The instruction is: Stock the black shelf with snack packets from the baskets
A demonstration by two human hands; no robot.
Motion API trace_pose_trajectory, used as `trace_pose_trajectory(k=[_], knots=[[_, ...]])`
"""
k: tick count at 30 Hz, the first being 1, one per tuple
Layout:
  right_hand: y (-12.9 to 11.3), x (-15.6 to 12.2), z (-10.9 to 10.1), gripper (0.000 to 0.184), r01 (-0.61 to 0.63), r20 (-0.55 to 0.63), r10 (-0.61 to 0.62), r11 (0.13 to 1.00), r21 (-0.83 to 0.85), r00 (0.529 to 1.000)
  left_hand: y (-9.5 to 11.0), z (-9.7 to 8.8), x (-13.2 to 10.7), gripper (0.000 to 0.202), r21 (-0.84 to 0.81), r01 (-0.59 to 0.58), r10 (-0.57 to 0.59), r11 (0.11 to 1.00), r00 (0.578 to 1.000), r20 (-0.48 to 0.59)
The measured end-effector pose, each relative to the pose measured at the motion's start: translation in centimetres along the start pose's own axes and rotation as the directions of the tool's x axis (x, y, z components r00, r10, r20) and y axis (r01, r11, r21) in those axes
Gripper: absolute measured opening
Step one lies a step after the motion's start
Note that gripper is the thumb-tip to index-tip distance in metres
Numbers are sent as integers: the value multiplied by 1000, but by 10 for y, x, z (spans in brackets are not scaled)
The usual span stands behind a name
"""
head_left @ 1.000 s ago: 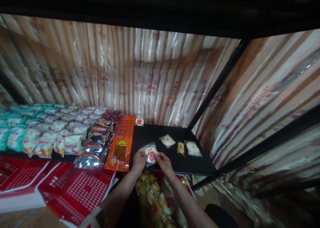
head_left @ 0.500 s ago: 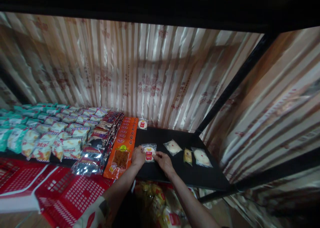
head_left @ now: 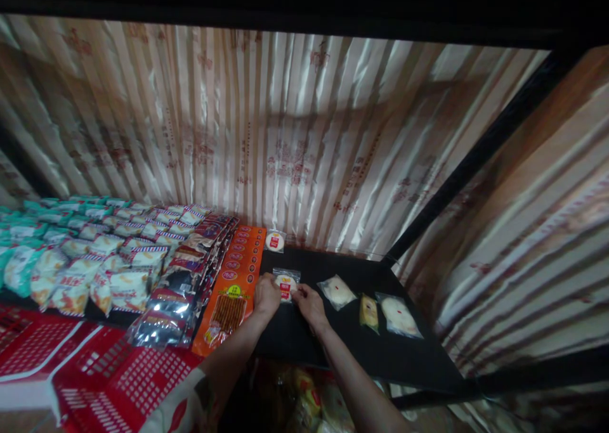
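A small clear packet (head_left: pixel 286 288) with a round white cracker-like disc and a red label is on the black shelf, pinched between my hands. My left hand (head_left: pixel 268 295) grips its left edge, fingers closed. My right hand (head_left: pixel 309 306) has thumb and fingertips together at its right edge. Behind it, a similar packet (head_left: pixel 275 241) lies by the curtain. An orange pack of brown sticks (head_left: pixel 229 312) lies just left of my left hand. To the right of my hands are a white-disc packet (head_left: pixel 337 291), a small yellow packet (head_left: pixel 368 312) and a larger white-disc packet (head_left: pixel 399 316).
Dark foil packs (head_left: pixel 174 293), white snack bags (head_left: pixel 128 287) and green bags (head_left: pixel 21 268) fill the shelf's left. Red baskets (head_left: pixel 124 376) stand below its front edge. A black post (head_left: pixel 457 167) slants at the right. A striped curtain (head_left: pixel 290 135) hangs behind. Wrapped goods (head_left: pixel 304 388) sit below.
Both hands have slid the packet slightly farther back, closer to the similar packet by the curtain. The view has shifted a little. The other packets look unmoved on the shelf.
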State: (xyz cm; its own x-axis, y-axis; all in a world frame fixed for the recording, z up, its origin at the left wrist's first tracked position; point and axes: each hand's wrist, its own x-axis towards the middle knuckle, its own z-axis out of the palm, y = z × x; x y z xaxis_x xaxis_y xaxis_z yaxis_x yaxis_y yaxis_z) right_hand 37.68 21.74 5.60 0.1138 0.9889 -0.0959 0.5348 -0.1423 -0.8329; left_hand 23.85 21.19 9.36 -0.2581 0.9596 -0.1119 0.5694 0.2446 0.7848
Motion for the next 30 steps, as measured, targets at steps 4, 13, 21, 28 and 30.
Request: trace_pose_trajectory(k=[4,13,21,28,30], knots=[[-3,12,4,18,-9,-25,8,997,-71,1000,0,4,7,26,-35,-6,5,999,1000,-25],[-7,41,14,19,-17,-60,10,993,-115,998,7,11,20,33,-11,-40,39,999,997,-59],[-16,64,21,16,-2,-71,-7,992,-126,997,9,18,33,39,28,-90,93,996,991,-96],[-29,78,24,17,-8,-81,-9,977,-215,997,10,28,49,46,31,-119,121,992,988,-93],[-32,83,25,19,-17,-83,-3,970,-241,997,11,31,53,46,56,-110,115,992,989,-94]])
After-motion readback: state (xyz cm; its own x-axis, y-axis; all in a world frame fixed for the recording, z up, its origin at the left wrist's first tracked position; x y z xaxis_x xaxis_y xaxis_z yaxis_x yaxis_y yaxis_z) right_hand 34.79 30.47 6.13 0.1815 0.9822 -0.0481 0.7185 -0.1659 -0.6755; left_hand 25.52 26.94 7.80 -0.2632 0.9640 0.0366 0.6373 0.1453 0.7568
